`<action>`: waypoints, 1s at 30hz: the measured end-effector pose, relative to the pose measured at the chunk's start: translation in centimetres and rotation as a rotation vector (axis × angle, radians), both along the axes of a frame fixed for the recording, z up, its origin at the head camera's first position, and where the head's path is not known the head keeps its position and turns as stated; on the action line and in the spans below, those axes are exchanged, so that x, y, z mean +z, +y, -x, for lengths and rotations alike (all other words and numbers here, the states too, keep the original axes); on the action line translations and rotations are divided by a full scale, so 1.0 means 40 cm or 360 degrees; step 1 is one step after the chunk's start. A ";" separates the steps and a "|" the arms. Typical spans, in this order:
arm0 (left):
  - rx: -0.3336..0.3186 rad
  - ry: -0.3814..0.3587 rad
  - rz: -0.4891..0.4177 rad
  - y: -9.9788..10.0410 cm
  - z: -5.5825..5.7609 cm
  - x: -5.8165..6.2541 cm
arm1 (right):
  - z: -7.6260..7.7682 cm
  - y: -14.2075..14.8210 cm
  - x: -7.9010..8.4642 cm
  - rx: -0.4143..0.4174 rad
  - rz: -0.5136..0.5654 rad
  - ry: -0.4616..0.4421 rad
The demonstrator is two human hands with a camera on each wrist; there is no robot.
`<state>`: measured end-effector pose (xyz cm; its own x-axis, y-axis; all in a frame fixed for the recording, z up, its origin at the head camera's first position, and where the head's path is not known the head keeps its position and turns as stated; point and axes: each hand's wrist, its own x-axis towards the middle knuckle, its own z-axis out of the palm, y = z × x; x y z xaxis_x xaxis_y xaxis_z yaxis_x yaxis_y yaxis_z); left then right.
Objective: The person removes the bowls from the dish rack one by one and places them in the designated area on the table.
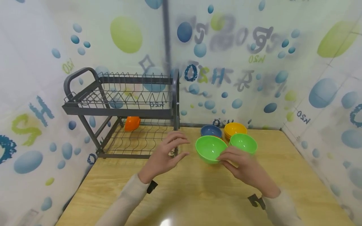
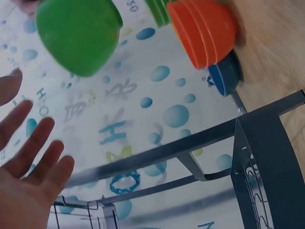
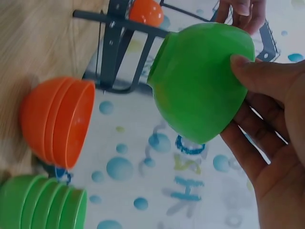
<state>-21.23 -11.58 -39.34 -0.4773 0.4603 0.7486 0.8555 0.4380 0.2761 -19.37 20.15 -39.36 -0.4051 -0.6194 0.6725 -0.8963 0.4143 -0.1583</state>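
Observation:
A green bowl (image 1: pixel 210 147) hangs above the table, tilted, with its inside facing up in the head view. My right hand (image 1: pixel 244 166) pinches its rim between thumb and fingers; the right wrist view shows the thumb against the outside of the bowl (image 3: pixel 202 81). To the left of the bowl, my left hand (image 1: pixel 168 155) is held in the air in front of the rack, fingers spread apart and touching nothing. An orange bowl (image 1: pixel 132 123) leans on the lower tier of the dark two-tier dish rack (image 1: pixel 118 111).
Behind the held bowl stand a blue bowl (image 1: pixel 211 130), a stack of yellow bowls (image 1: pixel 235 128) and a stack of green bowls (image 1: pixel 244 143). A stack of orange bowls (image 3: pixel 57 121) is partly hidden in the head view. A patterned curtain (image 1: pixel 240 78) surrounds the wooden table (image 1: pixel 198 201).

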 end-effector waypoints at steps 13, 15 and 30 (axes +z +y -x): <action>0.0400 -0.0587 -0.0615 -0.054 0.094 0.000 | 0.037 0.101 0.002 -0.0266 0.0135 0.0112; 0.0360 -0.0705 -0.0657 -0.056 0.110 0.001 | 0.047 0.117 -0.001 -0.0279 0.0161 0.0109; 0.0139 -0.1102 -0.0861 -0.028 0.185 -0.003 | 0.094 0.196 -0.051 -0.0648 0.0109 0.0169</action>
